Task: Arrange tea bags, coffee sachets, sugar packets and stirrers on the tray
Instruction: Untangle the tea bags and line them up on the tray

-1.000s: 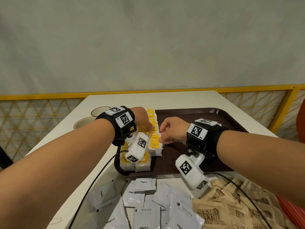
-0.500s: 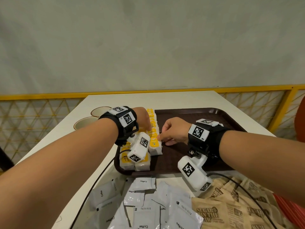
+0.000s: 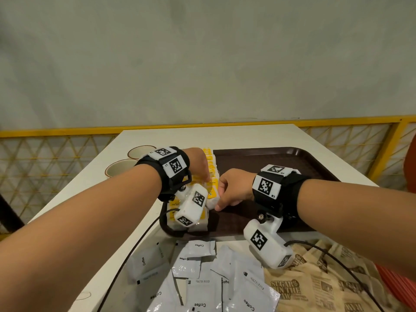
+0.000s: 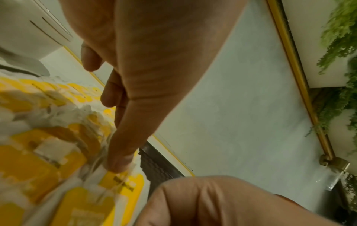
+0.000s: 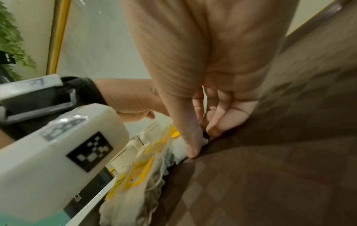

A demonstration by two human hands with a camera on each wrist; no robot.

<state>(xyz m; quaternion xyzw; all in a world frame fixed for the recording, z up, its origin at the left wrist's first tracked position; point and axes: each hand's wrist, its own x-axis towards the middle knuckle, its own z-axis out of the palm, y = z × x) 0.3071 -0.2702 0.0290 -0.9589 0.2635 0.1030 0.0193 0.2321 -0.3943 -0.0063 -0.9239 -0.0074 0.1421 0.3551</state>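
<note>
Yellow-and-white tea bags lie in a row along the left side of the dark brown tray. My left hand sits on the row. In the left wrist view its thumb presses a tea bag's clear wrapper, with the other fingers curled behind it. My right hand is at the row's right edge. In the right wrist view the right hand pinches the edge of a tea bag between thumb and fingertips, low on the tray floor.
White coffee sachets lie loose on the table in front of the tray, with brown sugar packets to their right. Two cups stand left of the tray. Camera cables trail across the near table. A yellow railing runs behind.
My right hand has slid a little nearer along the row's right edge and lower onto the tray. The left hand has stayed on the tea bags.
</note>
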